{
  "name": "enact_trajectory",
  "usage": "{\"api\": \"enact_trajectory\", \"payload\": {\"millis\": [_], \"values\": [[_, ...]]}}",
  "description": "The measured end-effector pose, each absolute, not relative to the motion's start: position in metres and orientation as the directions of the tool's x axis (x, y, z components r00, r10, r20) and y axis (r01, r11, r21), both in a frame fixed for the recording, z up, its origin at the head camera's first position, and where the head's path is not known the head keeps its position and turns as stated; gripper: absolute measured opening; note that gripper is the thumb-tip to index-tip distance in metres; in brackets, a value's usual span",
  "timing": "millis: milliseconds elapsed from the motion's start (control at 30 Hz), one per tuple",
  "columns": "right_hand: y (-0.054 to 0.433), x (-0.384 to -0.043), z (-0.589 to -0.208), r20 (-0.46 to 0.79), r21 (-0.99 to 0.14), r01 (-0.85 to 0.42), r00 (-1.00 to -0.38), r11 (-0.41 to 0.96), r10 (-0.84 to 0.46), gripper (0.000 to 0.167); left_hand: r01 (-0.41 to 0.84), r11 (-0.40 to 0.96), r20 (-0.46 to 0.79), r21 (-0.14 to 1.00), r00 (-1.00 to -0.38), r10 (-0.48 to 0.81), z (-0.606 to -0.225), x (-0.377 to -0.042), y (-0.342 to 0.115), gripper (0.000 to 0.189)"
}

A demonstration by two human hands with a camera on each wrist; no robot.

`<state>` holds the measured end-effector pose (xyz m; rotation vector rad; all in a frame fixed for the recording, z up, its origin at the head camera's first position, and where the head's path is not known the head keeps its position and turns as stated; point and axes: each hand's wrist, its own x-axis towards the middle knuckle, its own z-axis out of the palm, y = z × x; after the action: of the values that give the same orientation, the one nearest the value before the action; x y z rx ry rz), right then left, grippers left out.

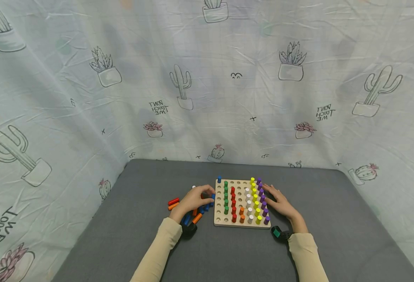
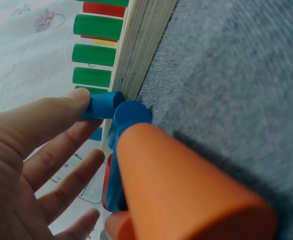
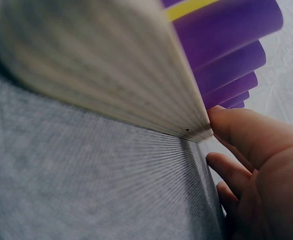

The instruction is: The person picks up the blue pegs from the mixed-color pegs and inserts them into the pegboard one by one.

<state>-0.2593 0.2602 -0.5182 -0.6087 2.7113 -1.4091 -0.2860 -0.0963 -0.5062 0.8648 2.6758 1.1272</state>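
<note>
At the left edge of the wooden pegboard (image 1: 240, 225), my left hand (image 1: 193, 199) pinches a blue peg (image 2: 104, 105) between thumb and fingertip, its other fingers spread. Another blue peg (image 1: 219, 179) stands in the board's far left corner hole. Beside it run upright rows of green pegs (image 1: 226, 197), red pegs (image 1: 233, 203), orange pegs (image 1: 242, 218), white pegs (image 1: 249, 211), yellow pegs (image 1: 255, 197) and purple pegs (image 1: 264, 212). My right hand (image 1: 280, 204) rests along the board's right side, thumb at its edge near the purple row.
Under and around my left hand lie loose pegs, among them a red peg (image 1: 173, 201), an orange peg (image 2: 191, 185) and several blue ones. The grey table (image 1: 242, 254) ends at a cactus-print cloth (image 1: 235, 98) behind and at the sides.
</note>
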Motion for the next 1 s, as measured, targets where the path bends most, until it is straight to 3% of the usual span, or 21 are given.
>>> {"api": "enact_trajectory", "payload": {"millis": [133, 467, 1000], "values": [[0.259, -0.256, -0.513, 0.153, -0.796, -0.328, -0.922, 0.508, -0.356, 0.05, 0.439, 0.553, 0.103, 0.708, -0.839, 0.534, -0.506, -0.286, -0.095, 0.025], [0.275, -0.276, -0.546, 0.15, -0.793, -0.331, -0.92, 0.512, -0.362, 0.054, 0.426, 0.558, 0.116, 0.712, -0.855, 0.505, -0.508, -0.293, -0.093, 0.027], [0.273, -0.275, -0.544, 0.139, -0.81, -0.308, -0.927, 0.499, -0.347, 0.053, 0.406, 0.597, 0.161, 0.692, -0.893, 0.42, -0.505, -0.303, -0.084, 0.024]]}}
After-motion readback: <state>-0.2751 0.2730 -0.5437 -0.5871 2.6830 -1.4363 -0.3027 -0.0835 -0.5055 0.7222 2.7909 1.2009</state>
